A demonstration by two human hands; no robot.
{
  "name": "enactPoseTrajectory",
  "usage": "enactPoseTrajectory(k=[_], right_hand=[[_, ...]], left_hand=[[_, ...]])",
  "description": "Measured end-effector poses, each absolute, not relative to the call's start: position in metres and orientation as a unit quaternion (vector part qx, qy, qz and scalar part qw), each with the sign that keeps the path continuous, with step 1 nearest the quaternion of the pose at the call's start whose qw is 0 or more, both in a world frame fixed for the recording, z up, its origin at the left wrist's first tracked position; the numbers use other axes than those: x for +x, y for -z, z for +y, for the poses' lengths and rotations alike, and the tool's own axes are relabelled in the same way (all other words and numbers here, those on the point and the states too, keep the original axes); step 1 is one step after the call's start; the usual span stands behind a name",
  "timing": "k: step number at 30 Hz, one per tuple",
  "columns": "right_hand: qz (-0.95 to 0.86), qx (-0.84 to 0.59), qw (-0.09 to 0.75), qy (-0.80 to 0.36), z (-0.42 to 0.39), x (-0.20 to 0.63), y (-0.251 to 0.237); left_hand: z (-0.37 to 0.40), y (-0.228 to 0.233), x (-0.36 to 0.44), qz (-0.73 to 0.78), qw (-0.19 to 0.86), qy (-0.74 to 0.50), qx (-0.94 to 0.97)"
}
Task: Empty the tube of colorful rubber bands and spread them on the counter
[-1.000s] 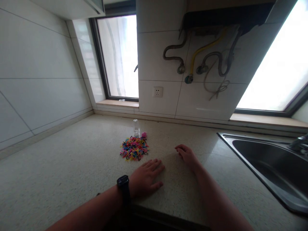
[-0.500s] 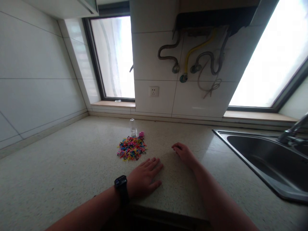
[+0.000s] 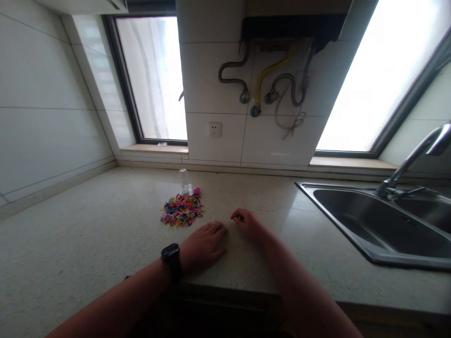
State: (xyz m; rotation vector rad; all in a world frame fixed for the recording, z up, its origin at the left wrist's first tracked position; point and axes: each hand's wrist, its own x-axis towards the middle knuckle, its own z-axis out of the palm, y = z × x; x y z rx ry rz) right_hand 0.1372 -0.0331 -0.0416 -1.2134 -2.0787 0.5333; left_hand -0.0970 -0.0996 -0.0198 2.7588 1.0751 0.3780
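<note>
We see a heap of small rubber bands [image 3: 182,211] lying on the speckled, pale stone worktop [image 3: 88,244], a little way in from its front edge and left of centre. The heap is a loose, flattish tangle of thin loops in many colours: yellow, red, pink, blue, green and some black, with a few strays spilling off its near edge. It lies just beyond our hands and touches neither of them.

Our left hand [image 3: 204,243] rests palm down on the worktop, flat and open with fingers stretched toward the heap; it grips nothing. A dark wristwatch [image 3: 171,256] sits on that wrist. Our right hand [image 3: 246,223] lies just to the right of the left one, its fingers loosely curled down onto the stone. We see nothing between those fingers, though their tips are partly hidden from us.

Directly behind the heap stands a small clear glass jar [image 3: 183,180], upright, and just beside it to the right lies a small pink thing [image 3: 197,190], too small for us to name more closely.

To the right a stainless steel sink [image 3: 355,234] is let into the worktop, with a chrome tap [image 3: 412,157] arching over its far side. On the white tiled wall behind hang a socket [image 3: 214,129] and a cluster of hoses [image 3: 268,89], one of them yellow, between two bright windows.
</note>
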Motion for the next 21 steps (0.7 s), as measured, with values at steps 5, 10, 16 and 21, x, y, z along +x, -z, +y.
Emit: enactPoseTrajectory(k=[5,10,16,21], right_hand=[[-0.795,-0.449,0.354,-0.203,-0.046,0.135,0.043],[-0.751,-0.456,0.419,-0.229,-0.051,0.14,0.043],[-0.749,-0.428,0.428,-0.268,-0.05,0.137,0.037],[-0.735,-0.371,0.467,-0.322,-0.033,0.129,0.035]], left_hand=[[-0.07,0.024,-0.063,0.32,0.14,-0.216,0.912],[-0.04,0.022,-0.029,0.31,0.28,-0.297,0.858],[-0.015,0.034,-0.009,0.228,0.46,-0.351,0.783],[0.001,0.042,-0.005,0.221,0.523,-0.371,0.735]])
